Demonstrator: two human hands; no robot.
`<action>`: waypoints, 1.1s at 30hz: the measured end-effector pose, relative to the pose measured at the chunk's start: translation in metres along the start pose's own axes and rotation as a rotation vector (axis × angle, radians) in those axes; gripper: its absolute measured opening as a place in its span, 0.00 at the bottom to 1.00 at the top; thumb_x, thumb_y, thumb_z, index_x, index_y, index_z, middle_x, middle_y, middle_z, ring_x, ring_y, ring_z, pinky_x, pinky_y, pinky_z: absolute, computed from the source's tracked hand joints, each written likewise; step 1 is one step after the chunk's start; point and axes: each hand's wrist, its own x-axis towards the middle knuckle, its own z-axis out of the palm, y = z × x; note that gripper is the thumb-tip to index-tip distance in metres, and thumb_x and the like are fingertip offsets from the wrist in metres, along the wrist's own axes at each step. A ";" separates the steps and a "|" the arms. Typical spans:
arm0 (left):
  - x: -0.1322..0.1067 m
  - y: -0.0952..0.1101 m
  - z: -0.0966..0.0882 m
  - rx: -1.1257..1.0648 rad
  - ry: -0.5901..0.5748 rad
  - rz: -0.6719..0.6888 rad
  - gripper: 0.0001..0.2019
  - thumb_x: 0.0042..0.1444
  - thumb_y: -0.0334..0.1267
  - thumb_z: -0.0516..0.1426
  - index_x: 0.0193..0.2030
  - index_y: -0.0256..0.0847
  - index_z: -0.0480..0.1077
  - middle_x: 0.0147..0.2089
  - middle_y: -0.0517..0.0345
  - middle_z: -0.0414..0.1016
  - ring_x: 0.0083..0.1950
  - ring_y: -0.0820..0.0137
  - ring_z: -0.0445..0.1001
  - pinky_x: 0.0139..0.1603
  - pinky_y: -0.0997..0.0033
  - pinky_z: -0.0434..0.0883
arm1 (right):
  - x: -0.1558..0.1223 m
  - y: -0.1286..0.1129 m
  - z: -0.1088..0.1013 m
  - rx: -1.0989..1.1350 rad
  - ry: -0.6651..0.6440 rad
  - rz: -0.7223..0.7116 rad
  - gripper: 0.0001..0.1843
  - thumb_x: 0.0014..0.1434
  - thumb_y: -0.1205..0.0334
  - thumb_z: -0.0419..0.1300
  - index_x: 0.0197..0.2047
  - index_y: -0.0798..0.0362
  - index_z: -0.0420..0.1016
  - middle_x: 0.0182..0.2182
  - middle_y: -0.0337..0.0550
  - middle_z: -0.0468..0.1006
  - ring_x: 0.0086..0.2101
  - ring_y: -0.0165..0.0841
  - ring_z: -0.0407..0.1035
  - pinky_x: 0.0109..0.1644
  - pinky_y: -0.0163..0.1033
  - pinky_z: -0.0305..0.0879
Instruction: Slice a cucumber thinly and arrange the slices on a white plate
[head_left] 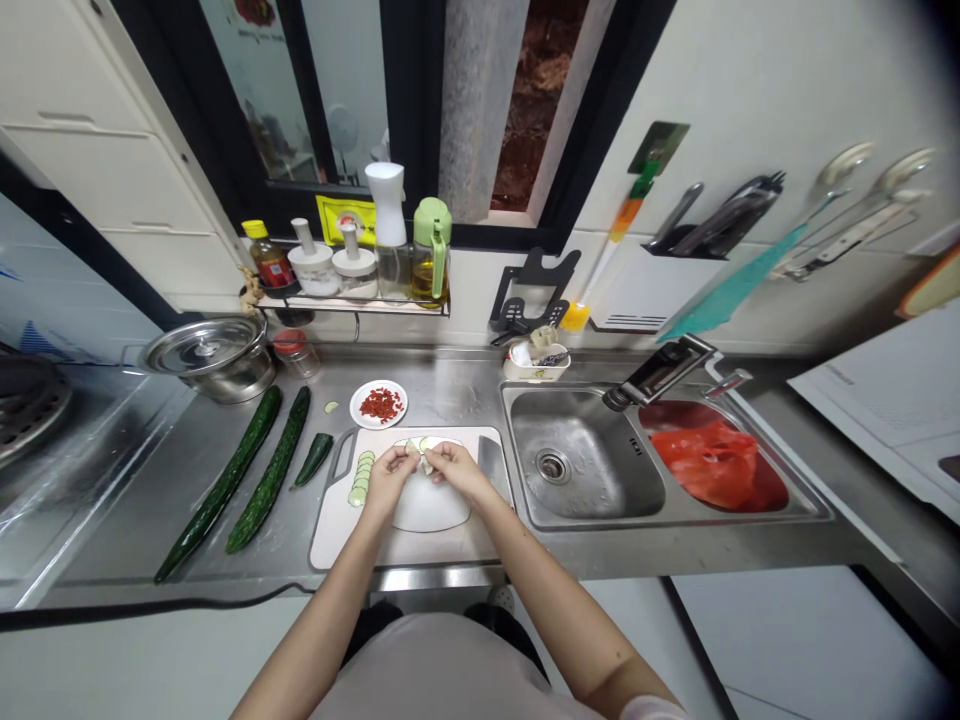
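Note:
My left hand (391, 478) and my right hand (459, 472) meet above a white plate (431, 512), which sits on a pale cutting board (334, 535). Each hand is closed in a pinch on a small, pale, thin piece that looks like a cucumber slice; fingers partly cover both pieces. Slices with green rims lie by the plate's far edge, between my hands. To the left on the board, a row of overlapping cucumber slices (361, 480) runs front to back. Behind the board stands a small white dish (355, 408) of red goji berries (381, 404).
Two long cucumbers (225, 490) (271, 480) and a cut cucumber piece (313, 460) lie left of the board. A steel pot (225, 370) stands behind them. On the right is a double sink (592, 500) with a black faucet (660, 370). Seasoning bottles (390, 255) line a rack at the back.

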 end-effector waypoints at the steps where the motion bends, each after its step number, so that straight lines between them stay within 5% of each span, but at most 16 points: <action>1: 0.001 -0.003 0.001 -0.018 0.018 -0.024 0.16 0.40 0.48 0.65 0.30 0.38 0.71 0.25 0.62 0.70 0.26 0.76 0.64 0.26 0.77 0.57 | 0.002 0.002 0.000 -0.008 0.010 -0.011 0.21 0.44 0.46 0.67 0.27 0.53 0.66 0.21 0.35 0.73 0.23 0.26 0.68 0.26 0.30 0.64; 5: 0.005 -0.012 0.005 -0.093 0.061 -0.069 0.18 0.37 0.47 0.67 0.31 0.39 0.70 0.26 0.62 0.70 0.26 0.77 0.64 0.26 0.78 0.56 | 0.007 0.009 -0.002 0.031 -0.007 0.005 0.23 0.43 0.43 0.67 0.30 0.53 0.67 0.22 0.36 0.74 0.22 0.27 0.69 0.27 0.32 0.64; 10: 0.010 -0.019 0.009 -0.133 0.098 -0.093 0.19 0.35 0.46 0.67 0.30 0.39 0.67 0.25 0.64 0.68 0.25 0.78 0.63 0.26 0.78 0.57 | 0.014 0.015 -0.005 0.016 0.030 -0.033 0.17 0.43 0.51 0.67 0.30 0.53 0.67 0.19 0.32 0.70 0.21 0.25 0.65 0.26 0.31 0.61; 17: 0.018 -0.026 0.013 -0.201 0.120 -0.111 0.24 0.34 0.41 0.66 0.40 0.39 0.68 0.29 0.64 0.70 0.26 0.80 0.63 0.25 0.80 0.56 | 0.029 0.016 -0.015 -0.352 0.098 -0.192 0.02 0.47 0.63 0.58 0.27 0.53 0.70 0.19 0.32 0.68 0.22 0.26 0.61 0.29 0.32 0.58; 23: 0.029 -0.029 0.009 -0.156 0.091 -0.138 0.31 0.34 0.42 0.66 0.49 0.39 0.70 0.32 0.61 0.72 0.28 0.78 0.67 0.24 0.80 0.55 | 0.038 0.006 -0.023 -0.657 0.075 -0.300 0.07 0.50 0.67 0.55 0.26 0.52 0.74 0.23 0.37 0.74 0.28 0.29 0.65 0.35 0.33 0.59; 28: 0.035 -0.034 0.008 -0.157 0.120 -0.151 0.31 0.34 0.48 0.67 0.48 0.37 0.72 0.29 0.62 0.69 0.28 0.79 0.66 0.23 0.81 0.54 | 0.044 0.004 -0.025 -0.686 0.045 -0.327 0.07 0.51 0.68 0.55 0.28 0.52 0.75 0.24 0.37 0.75 0.27 0.28 0.65 0.33 0.32 0.59; 33: 0.037 -0.038 0.009 -0.197 0.133 -0.144 0.35 0.33 0.43 0.67 0.53 0.38 0.70 0.28 0.65 0.67 0.26 0.81 0.63 0.23 0.81 0.55 | 0.046 0.007 -0.025 -0.699 0.032 -0.337 0.08 0.51 0.69 0.55 0.27 0.53 0.75 0.25 0.37 0.75 0.27 0.28 0.66 0.34 0.32 0.59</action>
